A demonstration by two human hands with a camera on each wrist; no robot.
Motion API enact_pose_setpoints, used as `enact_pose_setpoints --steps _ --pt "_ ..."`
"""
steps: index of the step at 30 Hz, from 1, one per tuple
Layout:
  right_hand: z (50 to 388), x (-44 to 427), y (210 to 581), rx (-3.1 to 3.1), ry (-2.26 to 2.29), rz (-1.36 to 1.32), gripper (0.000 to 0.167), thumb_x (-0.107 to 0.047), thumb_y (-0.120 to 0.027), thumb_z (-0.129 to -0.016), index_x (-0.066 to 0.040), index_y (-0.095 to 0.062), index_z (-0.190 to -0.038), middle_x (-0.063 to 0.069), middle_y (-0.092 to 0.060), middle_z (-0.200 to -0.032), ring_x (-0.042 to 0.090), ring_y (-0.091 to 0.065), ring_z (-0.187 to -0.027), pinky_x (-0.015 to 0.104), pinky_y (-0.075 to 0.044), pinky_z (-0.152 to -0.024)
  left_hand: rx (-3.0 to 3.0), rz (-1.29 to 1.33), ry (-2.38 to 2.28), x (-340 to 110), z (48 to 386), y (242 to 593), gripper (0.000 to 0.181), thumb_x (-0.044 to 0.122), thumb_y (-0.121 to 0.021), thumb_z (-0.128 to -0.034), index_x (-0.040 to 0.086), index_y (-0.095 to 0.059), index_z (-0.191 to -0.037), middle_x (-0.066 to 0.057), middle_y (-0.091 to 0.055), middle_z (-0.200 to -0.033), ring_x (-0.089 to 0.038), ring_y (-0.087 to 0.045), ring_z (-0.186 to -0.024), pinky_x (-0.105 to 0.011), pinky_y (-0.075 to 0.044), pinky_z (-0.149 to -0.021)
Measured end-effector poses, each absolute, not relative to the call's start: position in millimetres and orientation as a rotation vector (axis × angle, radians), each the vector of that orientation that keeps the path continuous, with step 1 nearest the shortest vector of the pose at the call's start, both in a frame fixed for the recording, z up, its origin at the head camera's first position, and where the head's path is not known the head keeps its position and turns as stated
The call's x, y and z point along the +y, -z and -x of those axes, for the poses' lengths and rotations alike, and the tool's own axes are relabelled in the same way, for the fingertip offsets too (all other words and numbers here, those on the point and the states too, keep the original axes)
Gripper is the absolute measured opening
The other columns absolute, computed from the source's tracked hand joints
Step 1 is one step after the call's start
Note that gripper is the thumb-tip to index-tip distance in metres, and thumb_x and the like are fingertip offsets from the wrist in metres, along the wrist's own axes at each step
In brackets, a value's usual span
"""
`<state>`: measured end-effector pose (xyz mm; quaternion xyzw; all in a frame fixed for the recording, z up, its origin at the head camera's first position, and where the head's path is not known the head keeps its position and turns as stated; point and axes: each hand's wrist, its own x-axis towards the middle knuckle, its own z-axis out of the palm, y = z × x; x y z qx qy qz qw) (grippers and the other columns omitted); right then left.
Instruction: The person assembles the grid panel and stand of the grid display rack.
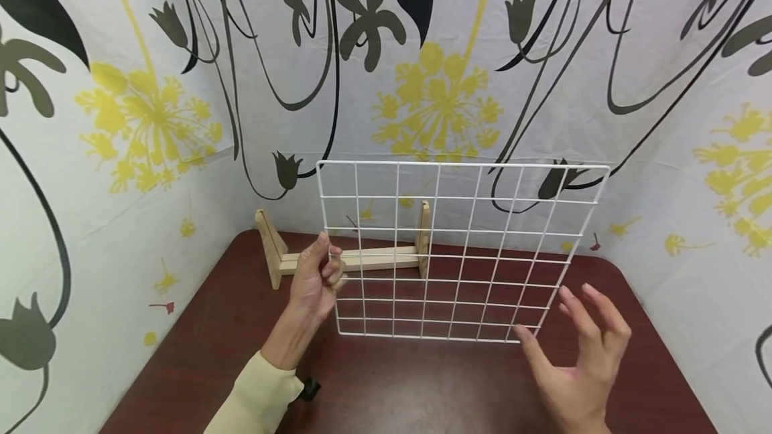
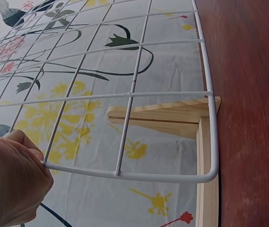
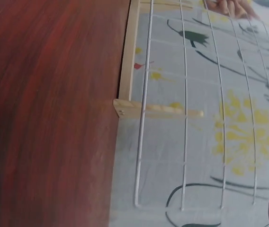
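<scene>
Gripping the side rim of a white rectangular wire grid panel (image 1: 463, 257), the left hand (image 1: 313, 276) holds it upright in front of a pale wooden stand (image 1: 376, 263) with two uprights joined by a crossbar, which I use as my landmark. From my remote seat I see those fingers curled round the wire, before the stand's left half, and I judge that this grasp bears most of the panel's weight. The right hand (image 1: 582, 360) is to the right of the stand and nearer the person; its fingers are spread and hold nothing, the thumb by the panel's lower right corner. I cannot tell whether any fingertip meets the wire. Set that close, it seems placed to steady the unsupported side.

In the head view the panel overlaps the stand's right upright and reaches well to the right of it; whether its lower rim rests on anything, I can't make out. A dark red-brown tabletop (image 1: 199, 360) lies under the stand, whose position near the far edge probably leaves both hands working room. Behind the stand hangs a white cloth printed with yellow and dark flowers (image 1: 356, 132), likely a screen. A cream sleeve (image 1: 256, 390) covers the left forearm, nearer the person than the stand.
</scene>
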<state>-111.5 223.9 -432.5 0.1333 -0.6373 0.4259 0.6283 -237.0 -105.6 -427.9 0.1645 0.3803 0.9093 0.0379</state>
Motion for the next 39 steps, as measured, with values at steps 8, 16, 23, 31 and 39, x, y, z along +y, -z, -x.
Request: enact_pose_setpoints --steps 8,16,23,31,39 --pt "118 208 431 -1.397 -0.878 -0.478 0.071 -0.044 -0.092 -0.082 0.012 -0.069 -0.120 0.034 -0.054 -0.138 0.037 -0.054 -0.136 0.028 -0.049 -0.116 1.170 -0.497 -2.785 -103 236 428 0.038 0.046 -0.068 -0.1030 0.021 -0.077 -0.077 0.017 -0.044 -0.051 -0.010 -0.012 -0.051 -0.031 0.000 -0.050" --pt "124 193 432 -1.428 -0.883 -0.540 0.069 -0.041 -0.091 -0.085 0.012 -0.067 -0.123 0.034 -0.052 -0.142 0.036 -0.054 -0.137 0.031 -0.049 -0.117 1.176 -0.490 -2.793 -104 236 429 0.037 0.045 -0.068 -0.1030 0.020 -0.076 -0.077 0.016 -0.045 -0.051 -0.010 -0.013 -0.050 -0.030 -0.001 -0.049" --pt "126 180 419 -1.478 -0.867 -0.576 0.065 -0.039 -0.086 -0.090 0.011 -0.066 -0.126 0.035 -0.051 -0.146 0.031 -0.057 -0.137 0.029 -0.048 -0.117 1.184 -0.495 -2.786 -99 236 429 0.036 0.046 -0.069 -0.1020 0.020 -0.075 -0.077 0.015 -0.044 -0.052 -0.010 -0.013 -0.051 -0.030 -0.002 -0.049" --pt "128 162 406 -1.607 -0.828 -0.557 0.060 -0.043 -0.078 -0.096 0.007 -0.068 -0.127 0.035 -0.052 -0.146 0.033 -0.052 -0.143 0.026 -0.044 -0.120 1.177 -0.508 -2.798 -97 234 428 0.036 0.043 -0.068 -0.1033 0.020 -0.075 -0.077 0.015 -0.045 -0.052 -0.011 -0.012 -0.051 -0.031 0.000 -0.049" --pt "138 160 410 -1.694 -0.785 -0.549 0.061 -0.046 -0.077 -0.097 0.003 -0.068 -0.132 0.033 -0.051 -0.150 0.034 -0.047 -0.149 0.021 -0.041 -0.120 1.164 -0.527 -2.789 -93 234 428 0.036 0.041 -0.067 -0.1047 0.020 -0.076 -0.077 0.015 -0.044 -0.052 -0.011 -0.013 -0.051 -0.031 -0.001 -0.049"
